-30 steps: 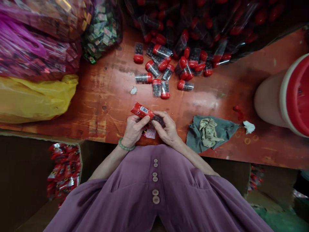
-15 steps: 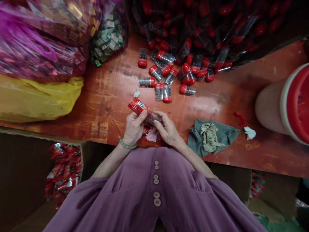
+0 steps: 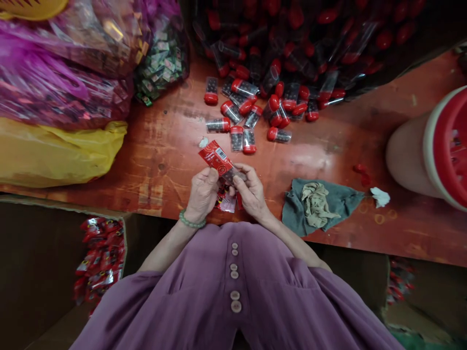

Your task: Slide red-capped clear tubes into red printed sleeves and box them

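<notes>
Both hands hold a red printed plastic packet with a barcode, tilted, its lower part see-through and dark. My left hand, with a green bead bracelet at the wrist, pinches the packet's left side with the thumb on top. My right hand is closed on its lower right end; what lies inside is partly hidden by the fingers. Beneath the hands, on the table, lie more red and pink packets. Ahead of the hands are several clear tubes with red caps and dark balls inside.
A dark pile of red-capped tubes fills the back. Bags of wrapped pieces and a yellow bag stand left. To the right are a grey cloth and a red-lidded tub. A box of red packets sits below left.
The packet has turned so that more of its red printed face shows, and its upper end points more upward. My left thumb has shifted lower on it. The view has moved slightly.
</notes>
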Demonstrator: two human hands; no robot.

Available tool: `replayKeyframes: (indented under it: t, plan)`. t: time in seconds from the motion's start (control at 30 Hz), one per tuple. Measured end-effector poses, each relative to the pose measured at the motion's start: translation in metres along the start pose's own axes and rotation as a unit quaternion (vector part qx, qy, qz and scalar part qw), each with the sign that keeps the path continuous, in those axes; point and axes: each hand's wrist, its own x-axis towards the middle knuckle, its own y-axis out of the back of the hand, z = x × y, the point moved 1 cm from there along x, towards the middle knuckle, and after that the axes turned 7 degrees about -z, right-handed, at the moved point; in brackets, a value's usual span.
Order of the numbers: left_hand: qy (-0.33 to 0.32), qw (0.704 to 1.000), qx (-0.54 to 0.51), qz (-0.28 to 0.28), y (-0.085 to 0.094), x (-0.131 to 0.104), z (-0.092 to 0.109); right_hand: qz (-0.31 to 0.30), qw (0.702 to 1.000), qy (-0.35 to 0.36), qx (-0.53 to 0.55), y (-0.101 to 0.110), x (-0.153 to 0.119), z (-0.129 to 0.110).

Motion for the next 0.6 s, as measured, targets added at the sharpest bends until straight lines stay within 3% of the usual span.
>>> replayKeyframes:
  t: [0.1,0.27,0.4,0.6]
  plan:
    - [-0.021,1.0,0.013,0.003,0.002,-0.001,0.0,0.01,1.0,0.005,-0.025,0.002,-0.001,0.0]
    - [0.032,0.998,0.05,-0.016,-0.001,-0.006,-0.012,0.018,0.999,-0.001,-0.037,0.002,-0.002,-0.001]
    - [0.04,0.999,0.017,-0.029,0.0,-0.006,-0.009,-0.001,1.0,-0.016,-0.023,0.001,0.0,-0.003]
    - [0.042,0.998,-0.03,0.033,0.0,-0.008,0.0,-0.037,0.999,-0.035,0.011,-0.001,0.004,-0.003]
